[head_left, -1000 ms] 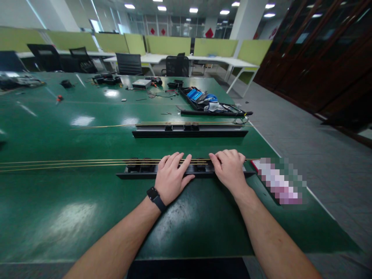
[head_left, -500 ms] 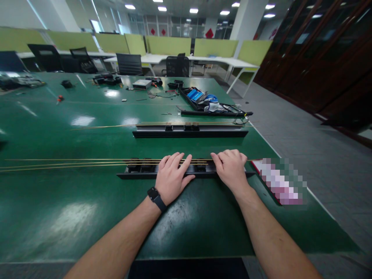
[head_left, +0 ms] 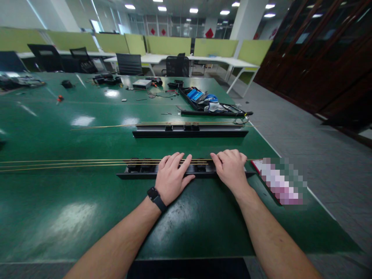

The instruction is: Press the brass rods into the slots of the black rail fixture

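A long black channel-shaped rail (head_left: pixel 145 176) lies across the table in front of me, with dark blocks (head_left: pixel 133 165) set inside it. Several thin brass-coloured rods (head_left: pixel 87 164) run lengthwise along it and stretch far out to the left. My left hand (head_left: pixel 172 176) rests over the middle of the rail and rods, its fingers spread and thumb apart. Farther right, my right hand (head_left: pixel 231 168) is curled over the rail's right part, closed around one rod, whose end sticks out past the knuckles. The fingertips of both hands are partly hidden.
A second black rail (head_left: pixel 190 134) with similar rods lies beyond. Behind it are a black frame (head_left: pixel 215 113) and a blue bundle (head_left: pixel 196 95). A red-edged, blurred flat item (head_left: pixel 279 182) lies right, near the edge of the green table (head_left: pixel 72 217).
The left end of the back rod has slid left out of view and dipped slightly. Both hands have stayed in nearly the same place.
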A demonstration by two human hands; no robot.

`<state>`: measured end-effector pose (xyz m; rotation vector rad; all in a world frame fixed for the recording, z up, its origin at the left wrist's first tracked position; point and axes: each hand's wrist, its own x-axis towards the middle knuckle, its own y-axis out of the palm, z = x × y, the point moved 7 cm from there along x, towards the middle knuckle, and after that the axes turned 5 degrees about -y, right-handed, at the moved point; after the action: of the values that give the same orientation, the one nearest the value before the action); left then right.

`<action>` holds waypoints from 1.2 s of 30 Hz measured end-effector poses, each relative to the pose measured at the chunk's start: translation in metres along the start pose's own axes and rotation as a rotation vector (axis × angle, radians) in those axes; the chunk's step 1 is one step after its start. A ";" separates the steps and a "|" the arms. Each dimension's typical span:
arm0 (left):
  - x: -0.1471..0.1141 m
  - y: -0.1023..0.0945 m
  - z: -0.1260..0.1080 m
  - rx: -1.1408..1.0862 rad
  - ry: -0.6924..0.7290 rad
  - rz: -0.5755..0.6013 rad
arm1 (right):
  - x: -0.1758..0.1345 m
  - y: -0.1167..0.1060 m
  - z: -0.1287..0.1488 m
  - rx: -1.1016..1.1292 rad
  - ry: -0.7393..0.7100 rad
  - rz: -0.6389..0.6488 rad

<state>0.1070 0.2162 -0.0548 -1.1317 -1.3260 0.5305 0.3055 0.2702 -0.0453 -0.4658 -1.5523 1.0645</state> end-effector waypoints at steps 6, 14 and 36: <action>0.000 0.000 0.000 -0.005 0.002 -0.008 | -0.001 0.002 0.004 0.092 -0.017 0.021; 0.000 0.000 0.001 -0.003 0.000 0.000 | -0.001 0.002 0.002 0.003 -0.016 0.022; 0.001 0.000 0.000 0.000 0.004 -0.008 | 0.000 0.000 -0.001 0.071 0.011 0.006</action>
<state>0.1070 0.2167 -0.0540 -1.1269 -1.3264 0.5222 0.3067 0.2705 -0.0460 -0.4272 -1.4988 1.1163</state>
